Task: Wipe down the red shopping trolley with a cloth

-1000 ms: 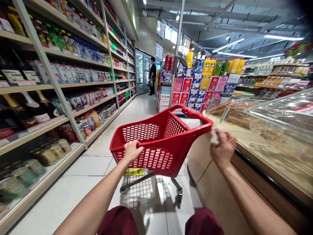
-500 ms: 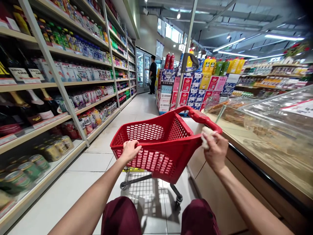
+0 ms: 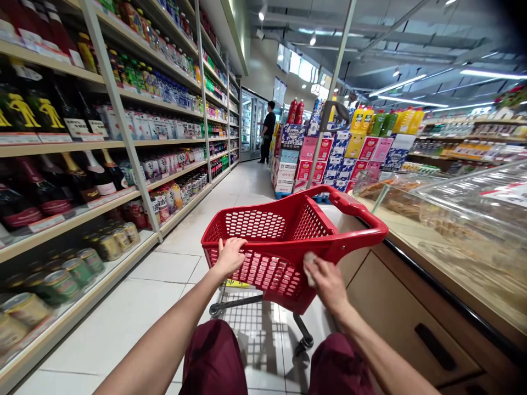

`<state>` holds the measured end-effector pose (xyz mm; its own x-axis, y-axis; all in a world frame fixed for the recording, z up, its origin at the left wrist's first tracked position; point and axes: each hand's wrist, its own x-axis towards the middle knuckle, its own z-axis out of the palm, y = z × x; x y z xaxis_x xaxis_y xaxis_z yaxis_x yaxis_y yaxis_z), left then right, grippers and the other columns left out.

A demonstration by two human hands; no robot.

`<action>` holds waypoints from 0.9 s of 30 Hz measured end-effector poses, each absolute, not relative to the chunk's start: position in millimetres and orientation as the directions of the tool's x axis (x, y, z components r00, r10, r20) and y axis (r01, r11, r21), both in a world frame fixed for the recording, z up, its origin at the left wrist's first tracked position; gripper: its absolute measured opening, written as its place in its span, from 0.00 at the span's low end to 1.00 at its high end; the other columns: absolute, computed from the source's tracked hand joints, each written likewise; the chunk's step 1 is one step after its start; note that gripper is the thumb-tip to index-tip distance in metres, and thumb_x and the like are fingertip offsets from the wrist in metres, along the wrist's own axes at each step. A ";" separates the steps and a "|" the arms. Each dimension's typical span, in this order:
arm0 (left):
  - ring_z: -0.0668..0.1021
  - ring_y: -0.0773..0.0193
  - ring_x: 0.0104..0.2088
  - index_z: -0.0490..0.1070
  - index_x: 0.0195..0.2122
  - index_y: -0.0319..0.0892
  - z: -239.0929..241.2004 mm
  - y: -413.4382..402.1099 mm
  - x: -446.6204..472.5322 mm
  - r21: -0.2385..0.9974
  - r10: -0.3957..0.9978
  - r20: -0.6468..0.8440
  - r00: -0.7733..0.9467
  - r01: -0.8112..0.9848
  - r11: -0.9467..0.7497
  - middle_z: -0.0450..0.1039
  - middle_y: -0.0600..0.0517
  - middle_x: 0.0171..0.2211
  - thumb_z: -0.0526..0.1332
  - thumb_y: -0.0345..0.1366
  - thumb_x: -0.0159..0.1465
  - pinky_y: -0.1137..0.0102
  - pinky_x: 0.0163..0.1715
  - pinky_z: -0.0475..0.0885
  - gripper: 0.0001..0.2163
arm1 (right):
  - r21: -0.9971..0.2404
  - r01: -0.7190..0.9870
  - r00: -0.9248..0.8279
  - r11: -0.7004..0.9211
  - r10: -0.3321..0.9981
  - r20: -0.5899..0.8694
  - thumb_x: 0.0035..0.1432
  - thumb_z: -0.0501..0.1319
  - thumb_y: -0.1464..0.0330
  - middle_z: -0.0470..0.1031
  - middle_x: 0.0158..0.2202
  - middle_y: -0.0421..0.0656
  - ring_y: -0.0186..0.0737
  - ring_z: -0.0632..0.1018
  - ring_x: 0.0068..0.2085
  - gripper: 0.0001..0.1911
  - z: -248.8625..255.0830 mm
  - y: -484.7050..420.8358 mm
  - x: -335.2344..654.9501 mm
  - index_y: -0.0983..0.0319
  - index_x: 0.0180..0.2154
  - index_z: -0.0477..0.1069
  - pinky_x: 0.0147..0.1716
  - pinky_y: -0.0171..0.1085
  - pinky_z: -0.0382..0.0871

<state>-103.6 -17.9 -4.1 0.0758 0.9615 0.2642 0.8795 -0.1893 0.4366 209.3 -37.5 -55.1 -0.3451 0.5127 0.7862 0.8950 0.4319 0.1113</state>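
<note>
A red plastic shopping cart [image 3: 317, 274] stands sideways in front of my knees, its handle end to the right. My left hand [image 3: 230, 257] grips the near top rim of the basket at its left end, fingers folded over the edge. In my right hand [image 3: 327, 282] a pale, crumpled cloth [image 3: 309, 269] is pinched, pressed against the basket's near side wall below the handle. Part of the cloth is hidden by the fingers. The perforated basket shows no goods in the part I can see.
Drink shelves [image 3: 135, 144] run along the left. A glass-topped counter [image 3: 436, 241] borders the right side, close to the cart. Stacked drink cartons [image 3: 325, 159] stand ahead, behind a pole with a grey handle [image 3: 335, 115]. A person in dark clothes [image 3: 268, 129] stands near glass-door coolers.
My right hand has moved the cloth from the handle end down and left onto the basket's side wall. My left hand stays on the rim. The view has shifted slightly left.
</note>
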 end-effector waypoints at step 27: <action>0.73 0.63 0.43 0.72 0.32 0.44 -14.9 -10.9 -199.3 0.780 0.992 0.075 -0.102 0.625 0.005 0.75 0.55 0.40 0.38 0.45 0.62 0.67 0.52 0.59 0.24 | 0.232 0.624 -0.716 0.746 0.426 0.554 0.56 0.53 0.74 0.71 0.39 0.47 0.42 0.67 0.36 0.12 -101.3 -24.1 -38.2 0.61 0.41 0.69 0.33 0.40 0.59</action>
<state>-199.3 -10.9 -14.9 -0.1024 0.9919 0.0752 0.6255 0.0054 0.7802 -38.2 -24.1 -101.3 -0.7155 0.4256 0.5540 0.6237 0.7463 0.2323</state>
